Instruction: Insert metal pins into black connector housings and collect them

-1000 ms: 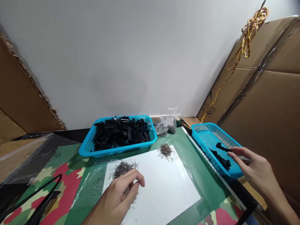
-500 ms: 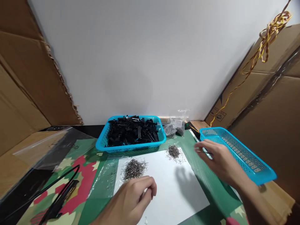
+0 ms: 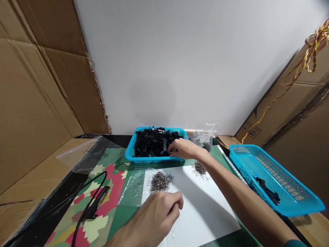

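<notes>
My right hand reaches over the near right side of a blue basket heaped with black plastic parts. A thin shiny metal tool is held in its fingers, which touch the parts; I cannot tell whether they also grip one. Below, my left hand is curled closed above the white sheet, its fingertips turned inward, and anything in them is hidden. Just beyond it lies a pile of tiny metal pieces. A smaller metal pile sits at the sheet's far right, partly behind my right forearm.
At the right stands a second blue basket with a few black parts in it. Clear plastic bags rest by the wall. A black cable and a black tool lie at the left. Cardboard walls flank the table.
My right hand has moved left, from beside the right basket to the black parts in the far basket. My left hand stays curled over the sheet. The view has turned slightly.
</notes>
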Demonstrator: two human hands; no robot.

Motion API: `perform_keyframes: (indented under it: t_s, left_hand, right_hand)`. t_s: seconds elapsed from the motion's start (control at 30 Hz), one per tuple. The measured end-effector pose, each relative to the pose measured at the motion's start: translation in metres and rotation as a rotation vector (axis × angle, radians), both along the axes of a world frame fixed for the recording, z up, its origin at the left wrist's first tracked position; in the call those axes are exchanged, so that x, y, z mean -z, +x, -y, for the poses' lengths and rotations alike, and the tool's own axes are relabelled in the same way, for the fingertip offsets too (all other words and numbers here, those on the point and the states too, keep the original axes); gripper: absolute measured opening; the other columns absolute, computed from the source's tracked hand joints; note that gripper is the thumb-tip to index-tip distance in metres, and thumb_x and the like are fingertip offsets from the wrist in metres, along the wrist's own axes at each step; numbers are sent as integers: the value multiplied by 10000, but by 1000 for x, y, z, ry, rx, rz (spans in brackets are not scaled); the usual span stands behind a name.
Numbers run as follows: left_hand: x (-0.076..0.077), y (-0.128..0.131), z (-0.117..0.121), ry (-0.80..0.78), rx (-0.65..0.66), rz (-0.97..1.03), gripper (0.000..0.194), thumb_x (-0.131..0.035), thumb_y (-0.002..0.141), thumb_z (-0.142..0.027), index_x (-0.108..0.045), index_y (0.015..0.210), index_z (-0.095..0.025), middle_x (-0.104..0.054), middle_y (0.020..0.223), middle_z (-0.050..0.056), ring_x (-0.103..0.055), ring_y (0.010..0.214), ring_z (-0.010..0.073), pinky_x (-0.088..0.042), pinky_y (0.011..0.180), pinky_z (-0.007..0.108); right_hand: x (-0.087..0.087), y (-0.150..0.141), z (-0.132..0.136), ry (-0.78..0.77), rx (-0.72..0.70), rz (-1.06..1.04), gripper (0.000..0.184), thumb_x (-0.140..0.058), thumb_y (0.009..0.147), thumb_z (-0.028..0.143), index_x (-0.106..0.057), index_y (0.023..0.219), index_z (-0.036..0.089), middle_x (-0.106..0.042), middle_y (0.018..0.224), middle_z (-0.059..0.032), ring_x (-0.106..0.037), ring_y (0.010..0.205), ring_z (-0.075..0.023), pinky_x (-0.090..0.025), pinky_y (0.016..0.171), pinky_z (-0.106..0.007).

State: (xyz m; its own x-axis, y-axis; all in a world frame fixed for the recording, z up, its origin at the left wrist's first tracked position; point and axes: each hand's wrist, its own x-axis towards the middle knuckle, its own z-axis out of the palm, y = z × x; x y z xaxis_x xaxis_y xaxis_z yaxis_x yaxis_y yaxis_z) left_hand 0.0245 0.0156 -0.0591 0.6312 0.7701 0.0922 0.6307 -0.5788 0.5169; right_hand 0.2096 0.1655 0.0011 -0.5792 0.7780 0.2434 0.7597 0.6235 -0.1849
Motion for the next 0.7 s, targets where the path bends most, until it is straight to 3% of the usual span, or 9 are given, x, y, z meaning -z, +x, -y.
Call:
perform_keyframes:
  t_s: [0.17,0.37,0.47,0.57,0.7]
  left_hand:
    - [4,-1,0,11,9,5,201,-400,986,-142,-511,839,-222,-533,693,-41,-479,656,144,-246,628,314]
    - [-2,0,1,0,-10,-21,200,-403,996,-174,-515,837,-221,-514,687,-37,-494,676,152,-259,647,312]
    - [-1,1,-1,9,-54,-8,216,-401,1010,-203,-539,845,-225,-489,679,-36,-474,668,157,-265,649,312]
    - [4,0,-5,28,-175,76,246,-382,1049,-280,-586,917,-239,-482,679,-34,-459,656,168,-274,641,313]
    - [4,-2,-8,-11,-327,344,336,-338,1093,-487,-571,1196,-268,-516,744,-32,-497,664,179,-326,632,301]
  right_hand:
    - [-7,-4,-11,-11,-16,136,116,-801,820,191,-833,929,213,-795,910,-76,-718,843,-216,-388,598,-253]
    - [-8,0,-1,131,4,107,137,-681,771,106,-779,851,157,-736,813,-109,-646,739,-214,-295,583,-302]
    - [-12,10,13,190,30,10,161,-628,790,94,-758,864,153,-720,783,-93,-611,700,-192,-287,588,-309]
    - [-16,23,35,224,61,-139,191,-614,848,126,-755,970,167,-754,881,-70,-599,710,-161,-337,620,-292]
    - [-6,40,73,180,44,-339,185,-620,948,263,-740,1056,173,-765,901,-26,-553,656,-110,-393,605,-247]
